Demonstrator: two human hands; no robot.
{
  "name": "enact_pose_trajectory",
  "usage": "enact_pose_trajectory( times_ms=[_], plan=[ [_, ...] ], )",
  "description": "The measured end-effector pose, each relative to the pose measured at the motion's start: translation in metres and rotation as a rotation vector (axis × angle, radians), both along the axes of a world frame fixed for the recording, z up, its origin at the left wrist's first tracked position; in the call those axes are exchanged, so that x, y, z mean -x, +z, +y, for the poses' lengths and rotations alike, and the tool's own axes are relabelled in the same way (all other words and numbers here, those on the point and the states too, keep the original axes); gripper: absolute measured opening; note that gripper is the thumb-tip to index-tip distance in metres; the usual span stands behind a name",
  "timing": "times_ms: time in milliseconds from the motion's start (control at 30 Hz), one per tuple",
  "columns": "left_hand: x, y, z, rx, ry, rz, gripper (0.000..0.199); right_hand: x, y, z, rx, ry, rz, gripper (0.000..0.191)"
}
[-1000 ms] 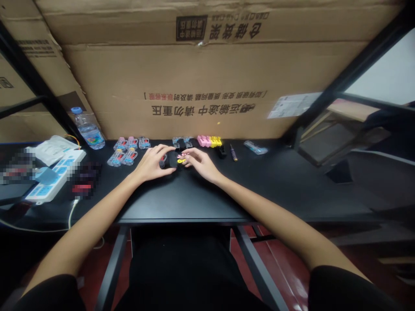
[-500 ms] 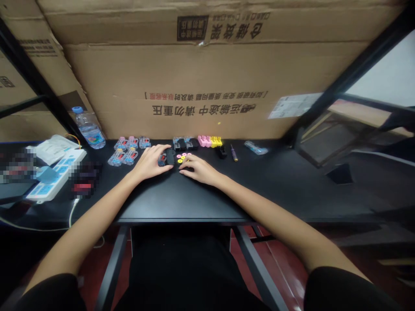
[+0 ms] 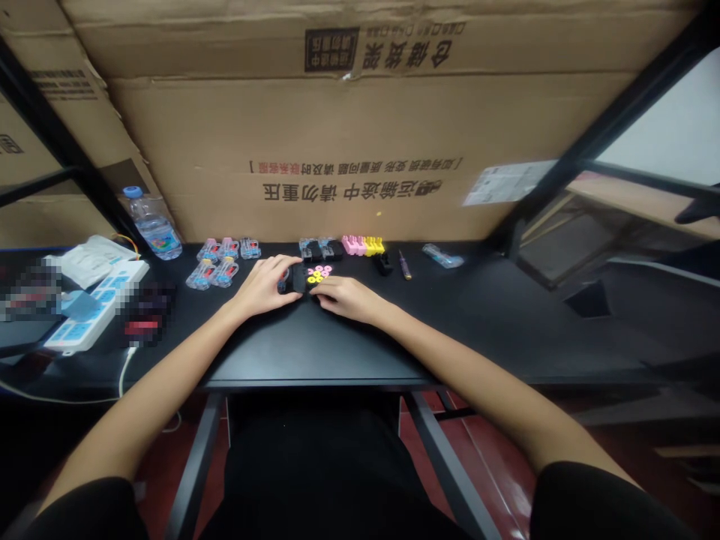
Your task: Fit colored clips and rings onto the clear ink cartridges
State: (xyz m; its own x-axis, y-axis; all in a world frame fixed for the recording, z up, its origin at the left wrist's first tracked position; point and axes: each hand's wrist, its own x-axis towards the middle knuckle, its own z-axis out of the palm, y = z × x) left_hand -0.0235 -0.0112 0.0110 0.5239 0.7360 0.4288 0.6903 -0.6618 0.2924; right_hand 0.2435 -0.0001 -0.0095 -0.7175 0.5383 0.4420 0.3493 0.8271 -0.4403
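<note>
Black piece (image 3: 299, 278) in left hand (image 3: 263, 285); discs (image 3: 319, 274) beside right hand (image 3: 349, 298)

I'd call this a makeshift workshop corner: a black worktop (image 3: 315, 352) between dark metal posts (image 3: 607, 127), with a big printed cardboard sheet (image 3: 360, 127), its lettering upside down, walling off the far side. Look-alike clear parts (image 3: 212, 273) sit grouped at the far left, pink and yellow discs (image 3: 319, 274) lie mid-worktop, and what looks like a screwdriver (image 3: 405, 265) rests farther right. There's a white power strip (image 3: 106, 300) on the left, and red tiles (image 3: 484, 457) show below the near edge
</note>
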Motion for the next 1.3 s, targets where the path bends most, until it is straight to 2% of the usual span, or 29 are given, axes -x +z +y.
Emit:
enact_pose_trajectory(
  times_ms=[100,233,533,1300],
  plan=[
    [-0.002,0.000,-0.001,0.007,-0.018,0.000,0.064,0.004,-0.001,0.001,0.167,-0.039,0.217,0.017],
    [-0.007,0.001,-0.005,0.012,-0.054,0.008,0.062,0.009,-0.002,0.002,0.346,-0.100,0.479,0.026],
    [-0.014,0.007,-0.013,-0.014,-0.116,0.001,0.059,0.015,-0.007,0.000,0.584,-0.107,0.548,0.035],
    [-0.017,0.006,-0.013,-0.041,-0.126,-0.009,0.062,0.018,0.001,-0.004,0.537,-0.111,0.574,0.033]
  ],
)
